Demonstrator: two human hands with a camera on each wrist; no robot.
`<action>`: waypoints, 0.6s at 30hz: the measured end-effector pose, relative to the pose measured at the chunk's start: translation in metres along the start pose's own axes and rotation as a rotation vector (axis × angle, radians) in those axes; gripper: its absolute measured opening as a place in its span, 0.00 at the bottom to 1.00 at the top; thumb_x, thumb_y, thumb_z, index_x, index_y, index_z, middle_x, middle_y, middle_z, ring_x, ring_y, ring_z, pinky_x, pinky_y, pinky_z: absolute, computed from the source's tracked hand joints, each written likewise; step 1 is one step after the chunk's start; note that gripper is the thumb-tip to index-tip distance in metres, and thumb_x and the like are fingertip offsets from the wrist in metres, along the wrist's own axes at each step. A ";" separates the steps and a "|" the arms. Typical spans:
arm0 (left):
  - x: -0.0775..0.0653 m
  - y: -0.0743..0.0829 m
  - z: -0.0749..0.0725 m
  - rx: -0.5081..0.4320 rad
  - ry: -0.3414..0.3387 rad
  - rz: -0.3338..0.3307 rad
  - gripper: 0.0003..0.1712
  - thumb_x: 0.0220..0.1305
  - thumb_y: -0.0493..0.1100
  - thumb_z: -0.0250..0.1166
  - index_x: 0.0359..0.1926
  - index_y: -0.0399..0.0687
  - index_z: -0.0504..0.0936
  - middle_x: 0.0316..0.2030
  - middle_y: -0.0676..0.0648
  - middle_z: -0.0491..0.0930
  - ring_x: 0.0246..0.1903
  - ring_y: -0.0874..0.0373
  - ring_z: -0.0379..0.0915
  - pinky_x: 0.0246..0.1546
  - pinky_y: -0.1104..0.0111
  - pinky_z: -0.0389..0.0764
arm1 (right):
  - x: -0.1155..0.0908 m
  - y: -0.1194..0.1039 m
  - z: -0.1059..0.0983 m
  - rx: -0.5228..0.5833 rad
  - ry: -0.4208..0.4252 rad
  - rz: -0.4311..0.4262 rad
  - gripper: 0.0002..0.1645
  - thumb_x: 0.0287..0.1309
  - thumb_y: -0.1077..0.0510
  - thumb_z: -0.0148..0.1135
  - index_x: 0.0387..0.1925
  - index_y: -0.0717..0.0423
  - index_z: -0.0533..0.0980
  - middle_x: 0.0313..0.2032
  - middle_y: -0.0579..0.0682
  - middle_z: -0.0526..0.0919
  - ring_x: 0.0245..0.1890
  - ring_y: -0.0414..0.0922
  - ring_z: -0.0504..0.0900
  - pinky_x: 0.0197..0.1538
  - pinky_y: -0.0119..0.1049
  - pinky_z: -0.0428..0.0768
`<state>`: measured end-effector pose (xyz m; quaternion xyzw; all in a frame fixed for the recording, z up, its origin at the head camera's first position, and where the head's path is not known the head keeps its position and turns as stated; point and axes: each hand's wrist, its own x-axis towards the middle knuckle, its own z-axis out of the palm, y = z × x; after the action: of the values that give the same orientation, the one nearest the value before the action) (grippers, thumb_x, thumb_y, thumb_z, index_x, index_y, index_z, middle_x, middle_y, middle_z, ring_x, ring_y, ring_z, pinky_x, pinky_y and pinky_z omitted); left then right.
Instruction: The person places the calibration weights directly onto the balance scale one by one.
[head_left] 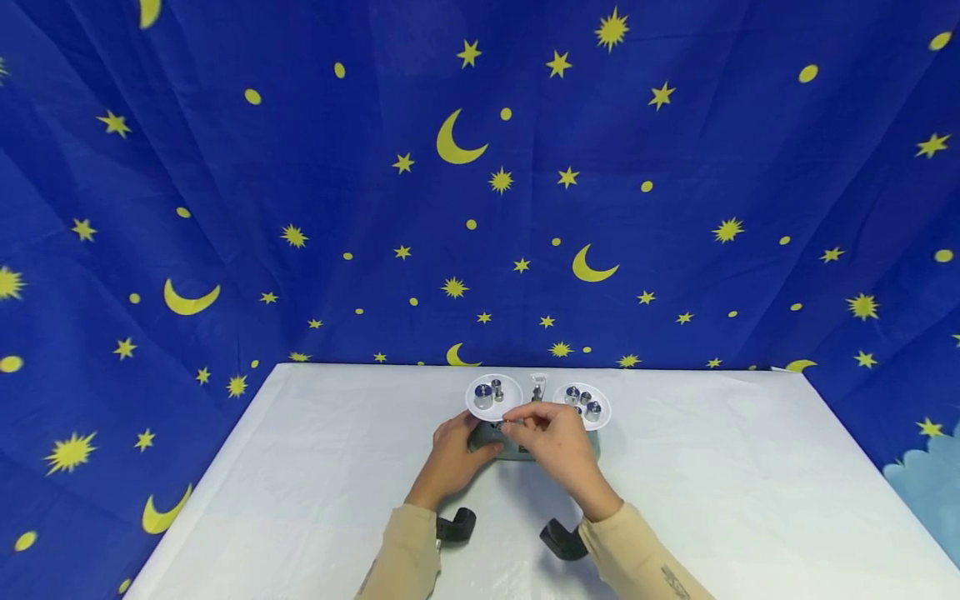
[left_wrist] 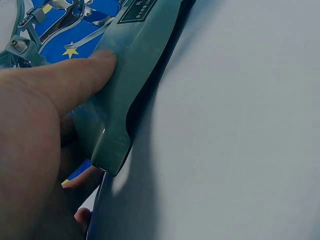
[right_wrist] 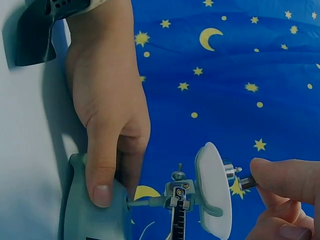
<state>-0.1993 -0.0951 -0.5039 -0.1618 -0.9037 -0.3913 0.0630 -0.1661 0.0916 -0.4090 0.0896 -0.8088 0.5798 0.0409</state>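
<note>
A grey-green balance scale [head_left: 510, 452] stands on the table with two white pans. My left hand [head_left: 452, 461] grips the left end of its base, the thumb [left_wrist: 85, 75] lying along the front face. Over the near rim of the left pan [head_left: 512, 410], my right hand [head_left: 558, 442] pinches a small metal weight [right_wrist: 247, 183] between thumb and finger. A larger silver weight [head_left: 483, 398] and two smaller ones stand on that pan. On the right pan [head_left: 604, 418] are several metal weights [head_left: 593, 410], the nearest partly hidden by my right hand.
The white table [head_left: 315, 483] extends to both sides of the scale. Behind it hangs a blue curtain [head_left: 420, 192] with yellow moons and stars. Black wrist-worn mounts [head_left: 564, 540] stick out below both hands. The scale's beam [right_wrist: 177, 215] and pointer sit between the pans.
</note>
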 end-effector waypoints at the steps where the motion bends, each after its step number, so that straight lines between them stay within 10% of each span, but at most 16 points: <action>1: 0.000 0.000 0.000 0.001 -0.003 -0.004 0.37 0.64 0.53 0.69 0.69 0.41 0.72 0.67 0.40 0.72 0.69 0.45 0.64 0.70 0.43 0.55 | 0.001 0.000 0.000 -0.003 0.005 -0.003 0.04 0.50 0.64 0.74 0.31 0.56 0.88 0.17 0.44 0.70 0.19 0.38 0.67 0.22 0.28 0.63; 18: 0.000 0.002 -0.001 0.001 -0.014 -0.018 0.38 0.65 0.54 0.68 0.70 0.39 0.71 0.67 0.39 0.72 0.70 0.44 0.63 0.70 0.44 0.54 | 0.012 0.002 0.009 -0.029 0.036 -0.021 0.05 0.50 0.64 0.74 0.32 0.55 0.88 0.17 0.43 0.70 0.17 0.36 0.65 0.20 0.27 0.61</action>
<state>-0.1986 -0.0947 -0.5023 -0.1562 -0.9058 -0.3902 0.0531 -0.1782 0.0823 -0.4116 0.0871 -0.8153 0.5690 0.0626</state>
